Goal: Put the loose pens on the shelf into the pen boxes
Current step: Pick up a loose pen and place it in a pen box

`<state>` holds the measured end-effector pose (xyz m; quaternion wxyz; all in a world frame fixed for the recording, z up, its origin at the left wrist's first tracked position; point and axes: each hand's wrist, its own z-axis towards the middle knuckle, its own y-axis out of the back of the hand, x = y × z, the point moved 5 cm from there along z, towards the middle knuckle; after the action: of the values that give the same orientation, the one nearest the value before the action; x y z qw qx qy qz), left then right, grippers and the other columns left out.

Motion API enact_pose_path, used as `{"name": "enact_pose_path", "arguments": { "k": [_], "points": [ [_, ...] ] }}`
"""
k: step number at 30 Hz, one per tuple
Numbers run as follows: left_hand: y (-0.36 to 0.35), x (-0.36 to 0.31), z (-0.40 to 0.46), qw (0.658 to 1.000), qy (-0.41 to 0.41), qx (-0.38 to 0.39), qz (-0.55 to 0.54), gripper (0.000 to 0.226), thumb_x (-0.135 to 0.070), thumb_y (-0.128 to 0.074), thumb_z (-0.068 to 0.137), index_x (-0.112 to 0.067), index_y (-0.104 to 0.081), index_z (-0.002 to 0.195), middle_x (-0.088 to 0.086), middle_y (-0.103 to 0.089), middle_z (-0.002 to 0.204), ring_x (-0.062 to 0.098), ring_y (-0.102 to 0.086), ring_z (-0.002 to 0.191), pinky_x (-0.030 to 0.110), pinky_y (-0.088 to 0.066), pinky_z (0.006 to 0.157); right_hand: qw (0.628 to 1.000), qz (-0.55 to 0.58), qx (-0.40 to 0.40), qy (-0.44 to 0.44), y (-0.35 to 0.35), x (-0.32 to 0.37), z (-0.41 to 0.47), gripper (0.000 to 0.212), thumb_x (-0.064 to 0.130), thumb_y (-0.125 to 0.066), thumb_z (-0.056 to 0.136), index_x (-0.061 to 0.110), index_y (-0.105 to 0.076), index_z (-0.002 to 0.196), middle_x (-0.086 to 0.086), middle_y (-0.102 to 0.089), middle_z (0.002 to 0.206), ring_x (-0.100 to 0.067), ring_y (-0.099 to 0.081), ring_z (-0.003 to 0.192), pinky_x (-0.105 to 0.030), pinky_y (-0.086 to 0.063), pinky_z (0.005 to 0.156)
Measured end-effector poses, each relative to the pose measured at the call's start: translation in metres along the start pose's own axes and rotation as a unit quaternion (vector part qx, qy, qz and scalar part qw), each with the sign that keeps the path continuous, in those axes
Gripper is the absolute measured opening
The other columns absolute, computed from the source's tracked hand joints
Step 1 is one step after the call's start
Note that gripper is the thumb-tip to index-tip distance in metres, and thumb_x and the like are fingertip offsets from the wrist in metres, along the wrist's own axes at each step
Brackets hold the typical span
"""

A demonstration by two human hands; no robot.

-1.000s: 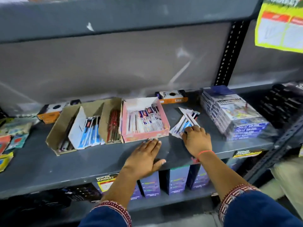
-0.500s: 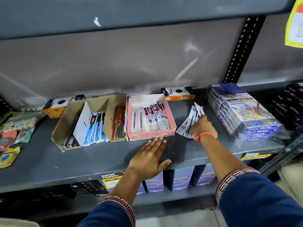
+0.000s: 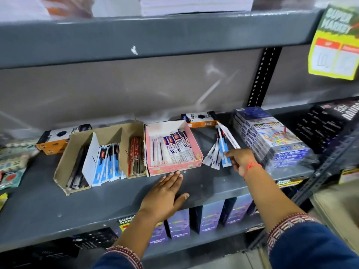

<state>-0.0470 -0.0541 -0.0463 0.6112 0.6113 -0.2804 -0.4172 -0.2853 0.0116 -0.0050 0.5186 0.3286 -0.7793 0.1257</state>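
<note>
Pink box [image 3: 191, 165] holds wrapped pens; right hand [image 3: 242, 162] pinches loose pens [image 3: 219, 152] beside it; left hand [image 3: 165, 193] lies flat, fingers together, near the shelf [image 3: 48, 206] edge.

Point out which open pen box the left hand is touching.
The pink box, the rightmost of the open boxes. The left hand lies flat on the shelf with its fingertips against the box's front edge; the brown cardboard boxes sit further left, untouched.
</note>
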Motion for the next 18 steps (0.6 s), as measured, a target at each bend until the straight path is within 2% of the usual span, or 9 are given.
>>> {"name": "enact_pose_path", "arguments": {
  "k": [2,4,8,11,16,18],
  "points": [
    [0.003,0.003,-0.002,1.000,0.008,-0.014,-0.004,0.062,-0.052,-0.024,0.095,-0.020,-0.007,0.144,-0.001,-0.007,0.155,0.011,0.000,0.140,0.020,0.012,0.107,0.996,0.084,0.032,0.001,-0.008,-0.006,-0.012,0.029,-0.004,-0.057,0.084,0.009,-0.055,0.058,0.009,-0.038,0.023,-0.001,-0.027,0.018,-0.006,-0.017,0.029],
    [0.002,0.002,-0.002,1.000,0.009,-0.019,-0.004,0.062,-0.052,-0.024,0.095,-0.020,-0.008,0.144,-0.002,-0.007,0.155,0.010,0.000,0.140,0.018,0.014,0.105,0.990,0.119,0.070,-0.005,-0.020,-0.011,-0.025,0.026,-0.001,-0.057,0.085,0.013,-0.057,0.063,0.008,-0.047,0.026,0.000,-0.035,0.020,-0.006,-0.021,0.030],
    [0.000,0.003,-0.002,1.000,0.012,-0.025,-0.006,0.062,-0.053,-0.024,0.094,-0.021,-0.008,0.144,-0.003,-0.006,0.155,0.009,0.000,0.140,0.016,0.017,0.102,0.984,0.131,0.118,-0.014,-0.041,-0.016,-0.039,0.025,0.003,-0.058,0.084,0.019,-0.056,0.065,0.012,-0.053,0.032,0.000,-0.041,0.031,-0.009,-0.028,0.032],
    [0.000,0.004,-0.003,0.999,0.011,-0.030,-0.002,0.062,-0.053,-0.024,0.094,-0.021,-0.009,0.144,-0.003,-0.008,0.155,0.009,-0.001,0.140,0.015,0.017,0.101,0.977,0.148,0.153,-0.026,-0.054,-0.017,-0.045,0.022,0.005,-0.059,0.085,0.019,-0.059,0.068,0.011,-0.059,0.037,0.002,-0.045,0.029,-0.009,-0.032,0.033],
    [-0.001,0.004,-0.002,1.000,0.011,-0.028,0.010,0.062,-0.054,-0.022,0.094,-0.021,-0.008,0.144,-0.003,-0.008,0.155,0.009,-0.001,0.140,0.015,0.018,0.100,0.977,0.136,0.164,-0.018,-0.059,-0.012,-0.042,0.020,0.008,-0.062,0.084,0.019,-0.060,0.068,0.011,-0.061,0.041,-0.001,-0.045,0.039,-0.014,-0.032,0.044],
    [-0.002,0.003,-0.002,1.000,0.009,-0.025,0.014,0.062,-0.055,-0.021,0.094,-0.021,-0.007,0.144,-0.003,-0.007,0.155,0.009,-0.001,0.140,0.013,0.022,0.097,0.977,0.133,0.163,-0.015,-0.059,-0.011,-0.039,0.020,0.008,-0.062,0.084,0.019,-0.061,0.068,0.010,-0.062,0.041,0.000,-0.047,0.036,-0.014,-0.033,0.044]
  ]
}}
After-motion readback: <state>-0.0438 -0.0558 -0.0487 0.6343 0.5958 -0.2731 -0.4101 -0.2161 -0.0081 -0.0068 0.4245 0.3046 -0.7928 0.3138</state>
